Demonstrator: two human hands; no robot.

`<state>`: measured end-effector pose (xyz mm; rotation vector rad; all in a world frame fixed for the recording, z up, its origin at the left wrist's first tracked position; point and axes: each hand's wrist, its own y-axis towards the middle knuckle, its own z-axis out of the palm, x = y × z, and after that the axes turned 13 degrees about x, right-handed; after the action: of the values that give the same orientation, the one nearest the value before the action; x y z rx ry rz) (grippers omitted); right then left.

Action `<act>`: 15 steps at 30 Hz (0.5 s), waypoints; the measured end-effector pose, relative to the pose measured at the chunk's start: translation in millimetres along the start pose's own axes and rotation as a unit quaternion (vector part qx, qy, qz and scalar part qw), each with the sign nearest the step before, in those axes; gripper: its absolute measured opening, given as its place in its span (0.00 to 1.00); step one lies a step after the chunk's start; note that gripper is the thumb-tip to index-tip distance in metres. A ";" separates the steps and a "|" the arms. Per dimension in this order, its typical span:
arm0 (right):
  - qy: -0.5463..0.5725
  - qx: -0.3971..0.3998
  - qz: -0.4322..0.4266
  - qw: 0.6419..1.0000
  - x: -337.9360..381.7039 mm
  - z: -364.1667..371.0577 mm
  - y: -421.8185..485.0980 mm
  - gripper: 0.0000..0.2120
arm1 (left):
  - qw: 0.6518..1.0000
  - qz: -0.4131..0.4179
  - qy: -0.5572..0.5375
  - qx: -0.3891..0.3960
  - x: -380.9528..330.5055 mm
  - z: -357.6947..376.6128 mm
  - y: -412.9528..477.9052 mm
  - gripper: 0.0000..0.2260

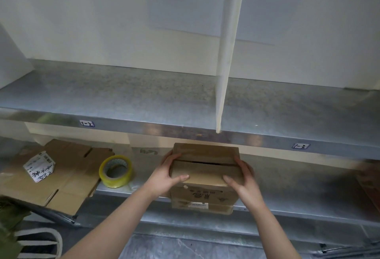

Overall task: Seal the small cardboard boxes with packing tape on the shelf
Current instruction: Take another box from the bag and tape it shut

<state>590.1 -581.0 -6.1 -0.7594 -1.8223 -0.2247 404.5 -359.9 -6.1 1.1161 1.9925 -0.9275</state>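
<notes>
A small brown cardboard box [205,168] stands at the front edge of the lower metal shelf [298,186], its two top flaps folded down with a dark gap between them. My left hand [166,174] grips the box's left side, thumb lying on the near flap. My right hand [242,180] grips the right side, thumb also on the near flap. A roll of yellowish clear packing tape [115,171] lies on the same shelf, a short way left of the box, with neither hand on it.
Flattened cardboard [67,176] covers the shelf's left end, with a small white labelled parcel [39,166] on it. An upper metal shelf [144,98] with a white upright divider [226,63] juts out above. Another brown box edge [370,178] shows far right.
</notes>
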 end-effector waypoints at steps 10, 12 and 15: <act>-0.186 -0.076 0.006 0.979 17.1 -0.7 5.0 0.31 | 0.973 0.017 0.227 -0.025 -9.5 -9.4 6.6 0.35; -0.286 -0.117 -0.030 0.951 23.5 0.0 -3.8 0.29 | 0.956 0.031 0.289 -0.031 -16.6 -8.1 1.9 0.34; -0.387 -0.122 -0.064 0.912 39.1 4.7 -11.0 0.25 | 0.933 0.050 0.353 -0.054 -31.2 -2.9 -6.4 0.32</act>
<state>572.2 -572.0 29.5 -0.9918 -2.6367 -0.2600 411.2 -372.9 22.3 1.6262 2.4686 -0.3660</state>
